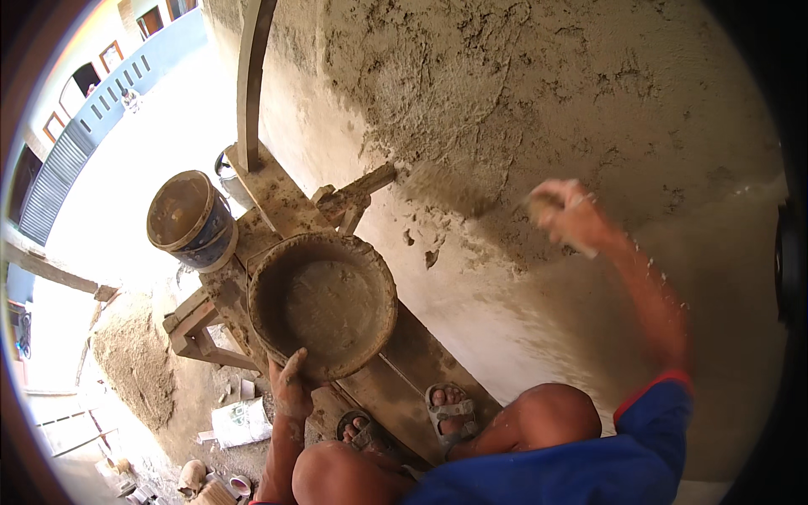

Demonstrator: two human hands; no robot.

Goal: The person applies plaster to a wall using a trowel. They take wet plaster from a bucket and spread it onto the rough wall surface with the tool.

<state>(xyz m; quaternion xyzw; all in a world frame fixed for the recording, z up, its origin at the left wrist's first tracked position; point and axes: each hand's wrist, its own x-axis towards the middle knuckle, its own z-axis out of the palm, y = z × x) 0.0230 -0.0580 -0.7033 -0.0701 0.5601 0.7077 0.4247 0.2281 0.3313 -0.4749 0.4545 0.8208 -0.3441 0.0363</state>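
A round mortar-caked basin (pixel 383 324) rests on the wooden planks, with a little wet grey mortar in its bottom. My left hand (pixel 292 383) grips the basin's near-left rim, thumb over the edge. To the right, my raised right hand (pixel 572 215) is closed around the handle of a trowel, smeared by motion. The trowel's blurred blade (pixel 454 189) points left, close against the wall (pixel 438 93). Rough wet mortar covers the wall's upper part, while lower down it looks smoother. Whether the blade touches the wall I cannot tell.
A mortar-stained bucket (pixel 223 244) stands beyond the basin on the scaffold planks (pixel 421 353), where my sandalled feet also rest. A wooden post (pixel 252 93) rises at the far end. Below left lie a sand heap (pixel 139 362) and a white sack (pixel 241 423).
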